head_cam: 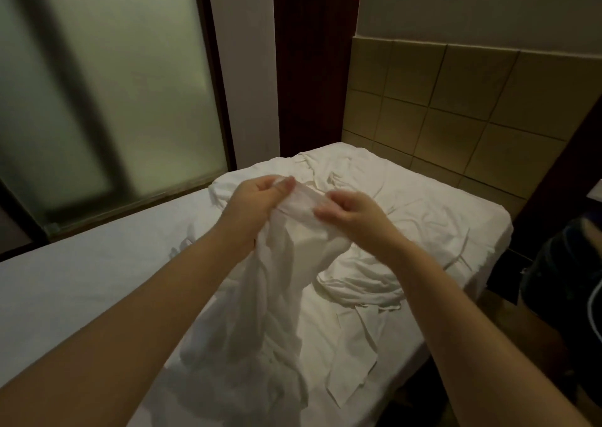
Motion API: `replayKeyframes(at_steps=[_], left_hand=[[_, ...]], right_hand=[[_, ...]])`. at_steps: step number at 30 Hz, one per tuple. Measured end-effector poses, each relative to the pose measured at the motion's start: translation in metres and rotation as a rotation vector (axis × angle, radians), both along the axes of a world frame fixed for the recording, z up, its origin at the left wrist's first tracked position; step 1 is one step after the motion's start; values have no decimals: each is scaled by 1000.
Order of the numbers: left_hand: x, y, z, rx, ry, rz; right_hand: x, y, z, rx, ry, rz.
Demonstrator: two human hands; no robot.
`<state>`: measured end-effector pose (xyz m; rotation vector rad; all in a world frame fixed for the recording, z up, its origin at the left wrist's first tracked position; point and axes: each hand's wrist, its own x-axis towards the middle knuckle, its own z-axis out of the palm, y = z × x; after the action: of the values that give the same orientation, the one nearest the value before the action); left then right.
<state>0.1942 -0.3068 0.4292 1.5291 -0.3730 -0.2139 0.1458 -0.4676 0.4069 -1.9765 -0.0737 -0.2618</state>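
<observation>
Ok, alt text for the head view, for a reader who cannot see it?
The left hand and right hand pinch the top edge of a white cloth, which hangs down onto a bed with rumpled white bedding. A frosted window is to the left, a tan panelled headboard beyond.

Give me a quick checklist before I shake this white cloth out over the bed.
1. Left hand pinches the top edge of the white cloth: ok.
2. Right hand grips the same edge: ok.
3. Cloth hangs untwisted: not ok, it is bunched and twisted below the hands.
4. Cloth lifted free of the mattress: not ok, its lower part lies on it.
5. Landing area smooth: not ok, a rumpled sheet lies there.
6. Corners found: cannot tell.
</observation>
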Motion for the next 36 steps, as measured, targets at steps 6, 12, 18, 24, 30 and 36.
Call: replayKeyframes(at_steps=[6,12,18,24,30,36], left_hand=[[10,-28,14,-2,-35,219],[31,-22,5,326,-172,482],[10,-60,18,564,-306,292],[-5,-115,16,317,-265,165],[2,-126,15,243,-246,155],[10,-125,14,292,-327,245]], right_hand=[[15,-32,-61,354,41,-147],[34,-70,10,33,-365,-210],[36,-83,30,-149,-313,-97],[32,-95,22,-87,-283,-20],[24,-95,-15,259,-159,55],[25,-87,-46,185,-66,6]])
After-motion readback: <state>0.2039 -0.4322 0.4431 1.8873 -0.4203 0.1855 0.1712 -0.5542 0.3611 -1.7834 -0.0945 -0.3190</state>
